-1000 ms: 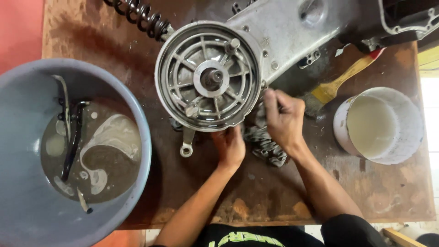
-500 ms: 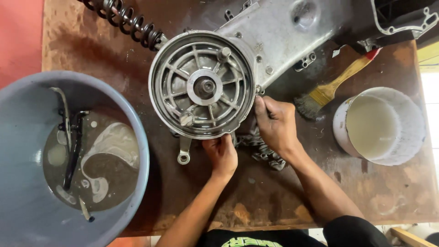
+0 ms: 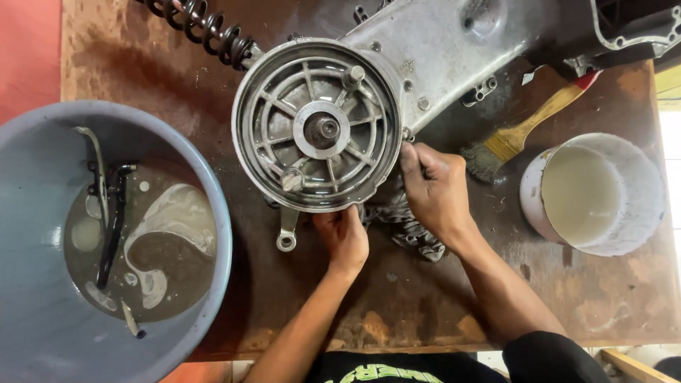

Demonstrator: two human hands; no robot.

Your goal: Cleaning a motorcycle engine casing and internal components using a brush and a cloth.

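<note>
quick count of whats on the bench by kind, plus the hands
hands: 2, left hand and right hand, both at the drum's rim
engine case with drum: 1
coil spring: 1
rag: 1
paintbrush: 1
containers: 2, blue basin, white bucket
total: 8

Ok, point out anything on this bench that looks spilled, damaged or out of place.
Nothing looks spilled. The worn wooden table is stained and patchy, and the blue plastic basin holds murky water with dark metal parts sunk in it. Both hands grip the round metal hub.
</note>
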